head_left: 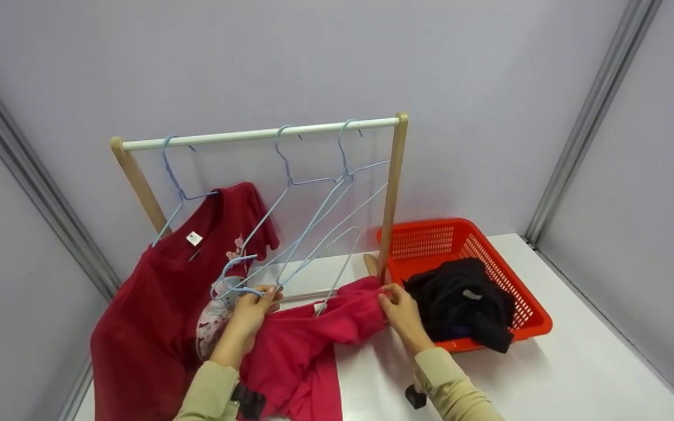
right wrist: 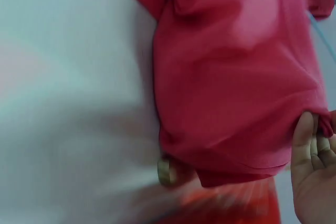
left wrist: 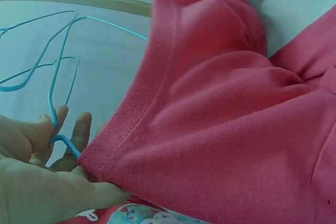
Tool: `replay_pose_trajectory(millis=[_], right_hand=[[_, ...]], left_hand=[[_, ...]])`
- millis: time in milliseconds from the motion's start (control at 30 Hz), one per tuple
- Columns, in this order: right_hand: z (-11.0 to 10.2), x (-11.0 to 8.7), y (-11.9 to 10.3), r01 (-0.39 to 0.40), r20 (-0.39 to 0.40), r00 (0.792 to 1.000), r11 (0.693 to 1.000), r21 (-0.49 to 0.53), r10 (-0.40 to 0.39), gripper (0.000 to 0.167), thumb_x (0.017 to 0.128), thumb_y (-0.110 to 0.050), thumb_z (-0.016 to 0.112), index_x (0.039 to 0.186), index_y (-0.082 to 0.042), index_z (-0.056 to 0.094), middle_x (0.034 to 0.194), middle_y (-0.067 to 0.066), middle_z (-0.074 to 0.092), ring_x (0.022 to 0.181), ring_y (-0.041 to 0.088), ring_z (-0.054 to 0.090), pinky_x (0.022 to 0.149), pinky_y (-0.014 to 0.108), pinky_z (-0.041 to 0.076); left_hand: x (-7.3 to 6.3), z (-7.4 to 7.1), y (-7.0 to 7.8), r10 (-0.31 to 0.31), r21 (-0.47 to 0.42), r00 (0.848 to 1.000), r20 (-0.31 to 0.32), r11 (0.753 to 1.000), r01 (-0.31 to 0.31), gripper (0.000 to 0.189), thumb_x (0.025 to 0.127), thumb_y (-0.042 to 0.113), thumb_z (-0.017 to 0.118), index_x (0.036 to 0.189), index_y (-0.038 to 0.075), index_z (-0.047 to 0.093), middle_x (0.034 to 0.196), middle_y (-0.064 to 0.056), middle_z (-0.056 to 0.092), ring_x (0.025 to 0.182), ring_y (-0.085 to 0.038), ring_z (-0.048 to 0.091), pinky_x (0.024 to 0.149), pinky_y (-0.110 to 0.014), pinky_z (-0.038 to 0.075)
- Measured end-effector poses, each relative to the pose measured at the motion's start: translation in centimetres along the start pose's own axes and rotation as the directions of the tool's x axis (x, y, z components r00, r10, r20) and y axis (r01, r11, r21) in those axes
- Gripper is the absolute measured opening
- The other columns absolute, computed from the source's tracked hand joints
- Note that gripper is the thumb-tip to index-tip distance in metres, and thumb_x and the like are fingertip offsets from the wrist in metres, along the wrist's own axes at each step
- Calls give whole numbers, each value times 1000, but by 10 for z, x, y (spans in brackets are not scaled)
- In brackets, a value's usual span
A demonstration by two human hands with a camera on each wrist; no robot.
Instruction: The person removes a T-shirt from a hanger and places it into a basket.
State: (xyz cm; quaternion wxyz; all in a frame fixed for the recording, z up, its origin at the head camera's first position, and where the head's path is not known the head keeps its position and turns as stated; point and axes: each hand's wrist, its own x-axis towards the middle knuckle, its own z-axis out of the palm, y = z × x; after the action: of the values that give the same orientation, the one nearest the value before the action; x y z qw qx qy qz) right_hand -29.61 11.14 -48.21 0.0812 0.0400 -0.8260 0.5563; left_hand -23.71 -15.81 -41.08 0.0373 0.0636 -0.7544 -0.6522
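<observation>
A pinkish-red garment (head_left: 313, 333) with a ribbed edge and a white tag hangs between both hands, its lower part over the white table. My left hand (head_left: 250, 313) pinches one end of the ribbed edge and also holds a light-blue clothes hanger (head_left: 237, 259). One end of that hanger reaches into the garment's opening. In the left wrist view the blue wire (left wrist: 65, 140) passes between the fingers. At the other end of the edge, my right hand (head_left: 404, 313) pinches the cloth between thumb and fingers. Folds hide the garment's exact kind.
A clothes rack (head_left: 255, 134) with a white bar and wooden posts stands behind the hands. A dark red top (head_left: 150, 304) hangs at its left, beside two bare blue hangers (head_left: 346, 175). To the right, a red basket (head_left: 524, 292) holds dark clothing (head_left: 460, 298).
</observation>
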Motion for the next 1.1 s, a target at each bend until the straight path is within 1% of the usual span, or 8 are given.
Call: replay_pose_trajectory(millis=[133,267,367,467,600,800,967,1100], right_hand=[[10,-12,-12,8,171,985,991,132,-30,15,93,0,49,104,1,59,74,1,53,58,11,46,52,25,45],[21,-26,-27,2,357,931,977,215,-81,25,90,5,38,100,9,61,86,9,58,59,9,42,55,23,42],[32,-38,-39,44,429,895,983,181,-119,26,88,2,40,95,10,64,91,16,63,61,7,45,58,22,44],[46,-50,-49,190,434,877,979,79,-205,21,92,-7,50,93,4,68,92,14,67,70,8,54,66,22,48],[64,-62,-55,368,408,858,927,-64,-312,21,93,-20,60,90,-3,70,88,9,68,80,8,58,75,21,48],[81,-70,-60,362,427,862,921,-140,-274,27,85,-35,70,82,-8,69,79,2,65,71,1,49,65,16,43],[86,-70,-59,403,421,858,894,-194,-296,22,87,-31,69,81,-10,68,76,0,62,69,5,52,63,15,41],[89,-70,-58,433,389,864,865,-253,-319,21,88,-28,66,76,-11,65,70,-1,57,63,1,44,58,15,36]], left_hand=[[3,5,6,-26,-29,1000,2,999,26,35,103,11,39,125,-14,50,115,-27,62,106,-31,64,103,-46,44],[5,11,10,-46,-50,998,33,998,47,38,104,13,36,133,-11,43,121,-29,55,117,-41,54,107,-49,38],[6,17,13,-37,-83,998,46,996,40,39,104,13,35,134,-10,41,125,-28,49,121,-42,48,108,-50,37],[7,23,14,-26,-105,999,40,994,31,38,104,12,34,134,-10,41,127,-29,47,121,-41,47,109,-49,37],[6,32,14,-50,-95,998,31,994,53,37,104,13,33,135,-6,41,132,-29,44,120,-42,50,107,-49,38],[2,41,17,-87,-87,994,64,992,92,38,105,18,33,137,-2,35,133,-32,44,124,-46,48,108,-55,35],[0,46,19,-84,-102,993,86,990,93,40,105,19,34,138,-2,31,128,-31,48,122,-46,49,108,-56,33],[-1,49,19,-105,-108,991,86,988,114,39,104,21,37,137,0,33,122,-25,53,121,-44,50,106,-60,33]])
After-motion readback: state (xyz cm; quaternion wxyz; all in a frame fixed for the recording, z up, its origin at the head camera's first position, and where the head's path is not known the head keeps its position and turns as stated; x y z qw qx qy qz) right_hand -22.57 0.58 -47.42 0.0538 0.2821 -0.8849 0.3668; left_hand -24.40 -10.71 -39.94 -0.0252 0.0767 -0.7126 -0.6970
